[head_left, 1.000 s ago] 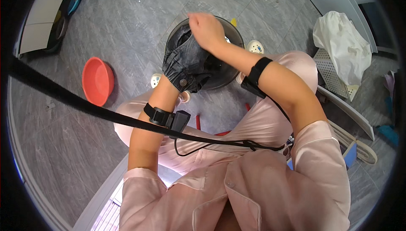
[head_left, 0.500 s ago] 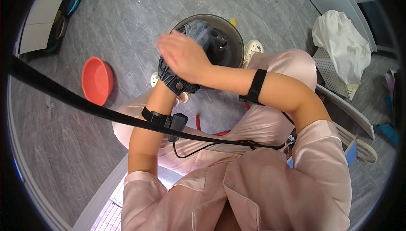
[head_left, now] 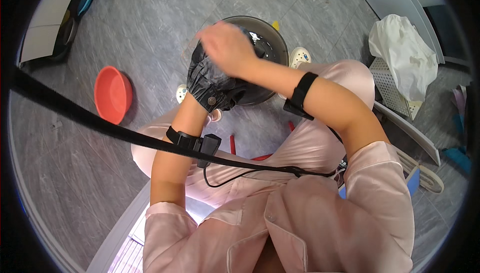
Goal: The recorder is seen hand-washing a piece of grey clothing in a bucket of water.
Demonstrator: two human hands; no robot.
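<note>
Head view shows the right hand (head_left: 227,48) at upper centre of the frame, blurred, fingers loosely curled together, pressing on the top of a dark garment (head_left: 212,85). It lies across the garment; whether it grips the cloth I cannot tell. The left hand is hidden under the garment, which bunches around it above the wrist, so its state cannot be told. The garment hangs at the near rim of a round dark basin (head_left: 272,38) on the floor. A red bowl (head_left: 112,93) sits well apart at left.
</note>
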